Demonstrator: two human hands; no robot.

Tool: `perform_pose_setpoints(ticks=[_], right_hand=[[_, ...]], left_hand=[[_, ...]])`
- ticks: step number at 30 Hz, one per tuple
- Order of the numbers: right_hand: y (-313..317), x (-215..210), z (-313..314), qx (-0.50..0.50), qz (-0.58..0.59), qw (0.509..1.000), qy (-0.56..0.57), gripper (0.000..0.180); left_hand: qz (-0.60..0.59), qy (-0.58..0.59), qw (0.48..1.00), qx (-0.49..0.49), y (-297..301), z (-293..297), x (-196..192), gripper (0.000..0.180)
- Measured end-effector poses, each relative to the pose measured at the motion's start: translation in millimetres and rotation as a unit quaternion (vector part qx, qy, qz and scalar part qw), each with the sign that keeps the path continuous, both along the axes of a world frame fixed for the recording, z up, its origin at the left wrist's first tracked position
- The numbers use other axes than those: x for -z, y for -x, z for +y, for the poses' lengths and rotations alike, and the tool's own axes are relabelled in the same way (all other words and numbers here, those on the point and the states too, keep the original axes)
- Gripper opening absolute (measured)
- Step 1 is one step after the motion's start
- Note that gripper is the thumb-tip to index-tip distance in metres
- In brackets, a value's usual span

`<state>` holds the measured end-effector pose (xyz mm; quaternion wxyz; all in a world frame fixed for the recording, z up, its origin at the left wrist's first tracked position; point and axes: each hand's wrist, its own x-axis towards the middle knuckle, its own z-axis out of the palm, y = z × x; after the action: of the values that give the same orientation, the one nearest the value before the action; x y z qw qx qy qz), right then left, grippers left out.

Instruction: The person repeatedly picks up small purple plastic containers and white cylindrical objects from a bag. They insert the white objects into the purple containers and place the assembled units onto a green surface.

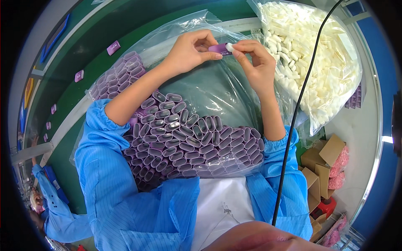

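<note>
Gripped tight with the left hand (pixel 186 52), fingers curled narrow, the left end of a purple case (pixel 217 49); showed white letters on its side; pinched with the right hand (pixel 258 65), thumb to forefinger, a white plug (pixel 230 47) right at the case's right end!

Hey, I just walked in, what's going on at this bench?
A person in a blue jacket is working with both bare hands. The left hand holds a purple shell, while the right hand pinches a small white piece at its end; how far in it sits is hard to tell. Many more hollow purple shells are massed near the person's chest, and loose white pieces fill a clear bag to the right.
</note>
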<state>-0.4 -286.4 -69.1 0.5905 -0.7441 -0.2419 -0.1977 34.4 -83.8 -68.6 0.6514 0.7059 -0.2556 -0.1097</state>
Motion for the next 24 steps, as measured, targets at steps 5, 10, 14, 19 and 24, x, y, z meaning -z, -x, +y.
perform_pose_setpoints(ticks=[5, 10, 14, 19, 24], right_hand=[[3.5, -0.9, 9.5, -0.019, 0.059, 0.995, -0.076, 0.012], [1.2, -4.9, -1.1, -0.092, 0.099, 0.985, -0.108, 0.015], [4.8, -7.3, 1.5, 0.037, -0.167, 0.979, 0.114, 0.017], [8.7, -6.5, 7.9, 0.044, -0.16, 0.981, 0.1, 0.017], [8.0, 3.8, 14.4, 0.017, -0.103, 0.994, -0.017, 0.016]], left_hand=[[-0.052, -0.047, 0.997, 0.013, -0.3, 2.5, -1.4, 0.018], [0.028, 0.032, 0.998, 0.047, 2.9, 2.3, -7.0, 0.017], [0.036, 0.039, 0.997, 0.052, 3.2, 3.6, -7.9, 0.016], [0.038, 0.041, 0.997, 0.057, 4.1, 4.9, -7.5, 0.015], [0.064, 0.07, 0.993, 0.072, 5.7, 4.8, -9.5, 0.015]])
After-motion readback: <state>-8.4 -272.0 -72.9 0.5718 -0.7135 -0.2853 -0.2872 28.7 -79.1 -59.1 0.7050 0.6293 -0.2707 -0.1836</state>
